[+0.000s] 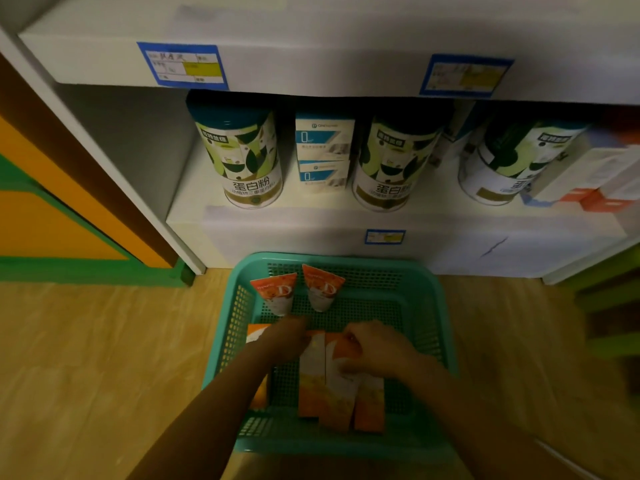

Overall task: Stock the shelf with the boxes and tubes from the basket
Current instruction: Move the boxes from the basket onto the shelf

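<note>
R hand grips box in basket on prob. wood floor.

The left forearm and right forearm are bare along all their visible length, as are the left hand and right hand, dim and somewhat blurred, their fingers indistinct.

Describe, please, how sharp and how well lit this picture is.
Head view: dim, darkening toward the corners; the edge of the shelf bows from the wide lens; print on the cans is sharp at the centre; the left hand, the right hand and the boxes in the basket are smeared by blur.
</note>
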The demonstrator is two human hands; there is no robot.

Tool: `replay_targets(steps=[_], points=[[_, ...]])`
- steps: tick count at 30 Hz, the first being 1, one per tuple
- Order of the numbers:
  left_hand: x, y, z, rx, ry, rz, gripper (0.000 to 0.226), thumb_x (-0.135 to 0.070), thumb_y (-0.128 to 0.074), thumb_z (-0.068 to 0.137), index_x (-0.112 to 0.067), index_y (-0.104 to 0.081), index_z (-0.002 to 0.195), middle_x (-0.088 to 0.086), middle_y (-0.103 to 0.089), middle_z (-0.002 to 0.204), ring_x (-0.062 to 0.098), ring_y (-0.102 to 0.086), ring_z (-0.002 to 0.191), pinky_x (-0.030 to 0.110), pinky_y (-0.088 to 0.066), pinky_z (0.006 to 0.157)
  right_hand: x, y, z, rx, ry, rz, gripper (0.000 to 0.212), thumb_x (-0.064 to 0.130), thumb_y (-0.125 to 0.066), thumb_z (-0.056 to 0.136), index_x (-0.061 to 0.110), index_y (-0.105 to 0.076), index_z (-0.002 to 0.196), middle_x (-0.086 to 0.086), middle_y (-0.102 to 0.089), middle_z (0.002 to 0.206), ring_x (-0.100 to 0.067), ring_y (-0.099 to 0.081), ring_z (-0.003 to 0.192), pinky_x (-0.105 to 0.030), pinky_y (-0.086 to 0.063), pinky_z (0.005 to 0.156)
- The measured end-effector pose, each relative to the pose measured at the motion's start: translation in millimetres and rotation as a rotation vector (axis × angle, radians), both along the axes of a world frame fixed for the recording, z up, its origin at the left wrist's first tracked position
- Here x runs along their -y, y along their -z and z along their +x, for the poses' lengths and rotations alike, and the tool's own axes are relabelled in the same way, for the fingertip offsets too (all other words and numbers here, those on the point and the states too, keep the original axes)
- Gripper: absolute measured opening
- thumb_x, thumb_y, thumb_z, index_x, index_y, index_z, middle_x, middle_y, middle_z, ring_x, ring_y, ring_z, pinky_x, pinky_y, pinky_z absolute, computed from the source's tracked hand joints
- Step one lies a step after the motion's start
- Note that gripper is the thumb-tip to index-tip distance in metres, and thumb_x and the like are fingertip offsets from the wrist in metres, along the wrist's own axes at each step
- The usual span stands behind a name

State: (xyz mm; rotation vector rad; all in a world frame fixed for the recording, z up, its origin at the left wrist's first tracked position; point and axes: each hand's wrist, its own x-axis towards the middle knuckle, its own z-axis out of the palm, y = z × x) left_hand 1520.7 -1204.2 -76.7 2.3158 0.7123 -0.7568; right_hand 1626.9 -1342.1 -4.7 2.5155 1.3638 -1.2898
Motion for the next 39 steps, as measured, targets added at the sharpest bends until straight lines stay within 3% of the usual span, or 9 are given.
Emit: replay_targets(steps=[5,13,19,22,25,30,33,37,39], points=[[11.0,8.0,4.6,-0.035,0.031,-0.042,0.046,-0.021,-0.045,0.093,-0.009,-0.040,0.137,0.015,-0.040,0.145,0.031,-0.040,0.132,0.040,-0.037,0.108,18.1,-11.6,6.6,-0.034,0.066,0.051,0.050,0.045,-0.067,0.077,0.019,-0.054,0.118,-0.003,-0.060,0.119,-0.020,-0.057,0.106,-0.036,-0.049,0.092],[-0.3,-20.3,18.6,-0.077,0.079,-0.133,0.043,-0.025,-0.067,0.081,-0.003,-0.060,0.118,0.015,-0.059,0.124,0.029,-0.056,0.114,0.035,-0.045,0.093,36.6,-13.2,6.6,-0.057,0.194,0.157,0.045,0.041,-0.072,0.073,0.024,-0.057,0.112,0.001,-0.062,0.116,-0.014,-0.059,0.101,-0.031,-0.050,0.090],[-1.9,-72.2,12.8,0.063,0.135,-0.083,0.038,-0.028,-0.068,0.080,-0.009,-0.062,0.112,0.008,-0.061,0.116,0.022,-0.056,0.104,0.024,-0.039,0.080,38.6,-49.6,15.1,-0.039,0.262,0.251,0.049,0.036,-0.076,0.070,0.019,-0.055,0.112,-0.001,-0.061,0.114,-0.014,-0.057,0.098,-0.027,-0.050,0.085],[-4.5,-116.6,11.3,0.218,0.137,-0.035,0.032,-0.027,-0.071,0.078,-0.005,-0.067,0.101,0.003,-0.063,0.100,0.016,-0.055,0.087,0.026,-0.039,0.072,33.8,-78.1,20.3,-0.018,0.238,0.275,0.049,0.035,-0.076,0.070,0.019,-0.054,0.111,-0.001,-0.062,0.114,-0.014,-0.057,0.098,-0.029,-0.051,0.085],[-8.1,-172.0,10.6,0.301,0.132,-0.010,0.032,-0.024,-0.071,0.078,-0.011,-0.067,0.107,-0.007,-0.057,0.099,0.005,-0.052,0.087,0.015,-0.037,0.064,25.9,-116.1,24.0,0.001,0.209,0.290,0.049,0.033,-0.077,0.070,0.019,-0.054,0.111,-0.003,-0.062,0.116,-0.019,-0.059,0.104,-0.036,-0.051,0.090],[-28.3,-268.1,6.9,0.422,0.081,0.070,0.031,-0.023,-0.079,0.069,-0.009,-0.066,0.093,-0.006,-0.056,0.084,0.005,-0.050,0.070,0.005,-0.035,0.061,10.9,-201.5,31.1,0.096,0.102,0.409,0.050,0.031,-0.075,0.073,0.016,-0.054,0.115,-0.006,-0.060,0.121,-0.019,-0.056,0.104,-0.023,-0.045,0.080],[-40.0,-336.2,5.5,0.483,0.105,0.167,0.025,-0.025,-0.080,0.068,-0.014,-0.063,0.082,-0.010,-0.058,0.073,0.002,-0.049,0.062,0.005,-0.034,0.055,1.8,-261.0,38.8,0.163,0.031,0.480,0.050,0.034,-0.074,0.074,0.018,-0.053,0.116,-0.004,-0.058,0.122,-0.018,-0.056,0.105,-0.027,-0.048,0.084],[-51.2,-428.4,-2.3,0.579,0.106,0.305,0.036,-0.028,-0.079,0.069,-0.010,-0.065,0.097,0.002,-0.066,0.095,0.013,-0.057,0.078,0.016,-0.042,0.067,-7.7,-341.6,46.7,0.202,0.019,0.565,0.038,0.033,-0.075,0.073,0.027,-0.052,0.104,-0.003,-0.060,0.116,-0.021,-0.056,0.106,-0.033,-0.050,0.090],[-53.8,-474.7,-8.3,0.621,0.097,0.330,0.037,-0.025,-0.077,0.072,-0.009,-0.064,0.102,0.004,-0.066,0.102,0.020,-0.062,0.091,0.021,-0.047,0.074,-11.0,-379.6,48.7,0.226,0.018,0.630,0.036,0.033,-0.076,0.071,0.030,-0.051,0.097,0.004,-0.059,0.103,-0.016,-0.056,0.099,-0.024,-0.049,0.082]])
